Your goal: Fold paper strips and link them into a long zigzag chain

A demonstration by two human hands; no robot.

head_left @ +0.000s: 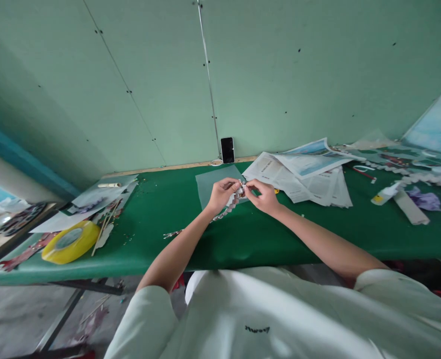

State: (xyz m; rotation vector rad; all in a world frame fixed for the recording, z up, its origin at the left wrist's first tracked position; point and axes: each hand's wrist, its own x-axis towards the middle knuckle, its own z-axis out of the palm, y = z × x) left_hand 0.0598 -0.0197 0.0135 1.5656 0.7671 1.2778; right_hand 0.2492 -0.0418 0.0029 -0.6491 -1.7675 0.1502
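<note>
Over the middle of a green table (242, 239), my left hand (223, 193) and my right hand (264, 195) meet. Both pinch the top end of a folded newspaper chain (230, 205), a zigzag strip of printed paper. The strip trails down and to the left from my fingers onto the green cloth, and its far end (172, 233) lies flat there. A pale translucent sheet (211, 184) lies under and behind my hands.
A yellow tape roll (70, 242) and thin sticks (104, 227) sit at the left. Newspapers (302, 174) are stacked right of my hands, with a glue bottle (384, 193) and purple scrap (425, 200) beyond. A black phone (227, 149) leans on the wall.
</note>
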